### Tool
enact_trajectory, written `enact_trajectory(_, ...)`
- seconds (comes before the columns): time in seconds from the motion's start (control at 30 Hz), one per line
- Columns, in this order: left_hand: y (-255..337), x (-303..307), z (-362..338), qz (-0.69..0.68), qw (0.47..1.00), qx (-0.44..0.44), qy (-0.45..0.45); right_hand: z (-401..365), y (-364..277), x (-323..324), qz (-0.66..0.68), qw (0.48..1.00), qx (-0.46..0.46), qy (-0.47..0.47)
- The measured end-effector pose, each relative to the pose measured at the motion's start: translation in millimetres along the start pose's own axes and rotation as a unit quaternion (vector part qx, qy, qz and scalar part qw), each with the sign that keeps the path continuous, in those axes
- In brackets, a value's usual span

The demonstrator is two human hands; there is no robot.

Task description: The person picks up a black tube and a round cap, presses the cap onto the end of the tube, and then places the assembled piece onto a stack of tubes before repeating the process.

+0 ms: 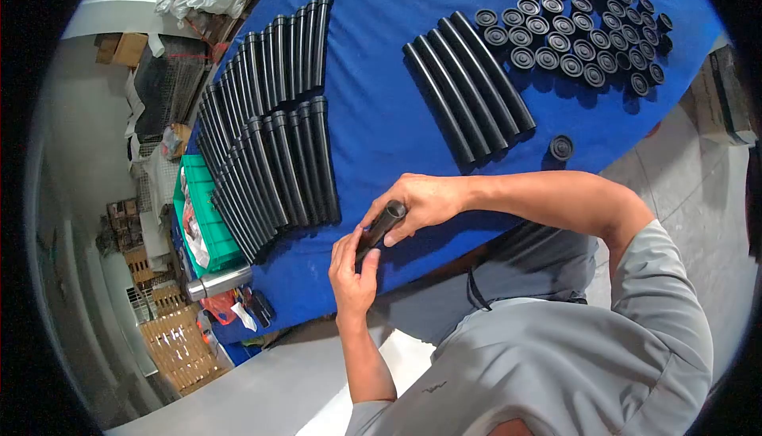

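A short black plastic tube (382,225) is held between both hands over the front edge of the table, its hollow end tilted up toward me. My left hand (353,280) wraps the lower part, fingers on the far side and thumb on the near side. My right hand (429,201) is closed around the upper part, just below the open rim. The tube's lower end is hidden by my left hand. One black ribbed round cap (561,147) lies alone beyond my right forearm. Several loose black tubes (460,91) lie side by side behind my hands.
Two rows of black tubes with collared ends (290,158) lie on the blue cloth (373,55) at left. Many round black caps (571,65) cluster at far right. A green bin (226,234) with bagged contents stands at the table's left edge, near a silver cylinder (218,284).
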State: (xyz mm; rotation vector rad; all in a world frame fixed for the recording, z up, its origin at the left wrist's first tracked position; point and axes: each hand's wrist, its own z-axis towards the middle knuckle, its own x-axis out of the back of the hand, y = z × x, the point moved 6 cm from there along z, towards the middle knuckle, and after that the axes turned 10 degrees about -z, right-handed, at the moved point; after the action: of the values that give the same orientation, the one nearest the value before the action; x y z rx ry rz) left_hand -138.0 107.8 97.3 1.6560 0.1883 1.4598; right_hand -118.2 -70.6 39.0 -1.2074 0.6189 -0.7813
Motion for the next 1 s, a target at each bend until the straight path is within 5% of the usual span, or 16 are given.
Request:
enact_trajectory(0.17,-4.7,-2.8,-4.7,0.051,0.996,-0.039,0.069,-1.2,-2.4,1.0,-0.063,0.997,0.036,0.012)
enact_trajectory(0.23,-9.4,-1.2,-13.2,-0.154,0.977,0.092,0.118,-3.5,-12.3,6.3,-0.168,0.985,0.031,0.026)
enact_trajectory(0.37,4.4,8.3,-15.1,-0.422,0.887,0.021,0.184,-0.8,3.1,-1.2,-0.185,0.978,0.077,0.056)
enact_trajectory(0.5,-21.6,-7.0,-24.7,-0.588,0.764,0.135,0.23,-0.9,-2.9,-3.9,-0.088,0.996,-0.001,-0.021)
enact_trajectory(0.63,-44.0,-35.5,-36.9,-0.618,0.719,0.286,0.136,-0.7,-0.1,-1.4,-0.143,0.988,0.051,0.028)
enact_trajectory(0.67,-48.4,-40.4,-43.7,-0.567,0.733,0.341,0.158,-1.4,2.9,-1.0,-0.161,0.986,0.04,0.027)
enact_trajectory(0.77,-50.9,-31.3,-52.8,-0.394,0.854,0.325,0.101,-4.3,-2.9,3.2,-0.197,0.979,0.028,0.038)
enact_trajectory(0.87,-32.9,-8.1,-42.3,-0.164,0.957,0.143,0.19,-3.6,-3.9,3.8,-0.197,0.98,0.011,0.037)
enact_trajectory(0.97,5.0,-5.6,-18.9,0.078,0.977,-0.061,0.187,-2.2,-1.1,3.0,-0.2,0.978,0.03,0.047)
enact_trajectory(1.0,5.9,-10.1,-11.0,0.098,0.98,-0.058,0.163,-1.9,-0.2,2.0,-0.203,0.977,0.043,0.053)
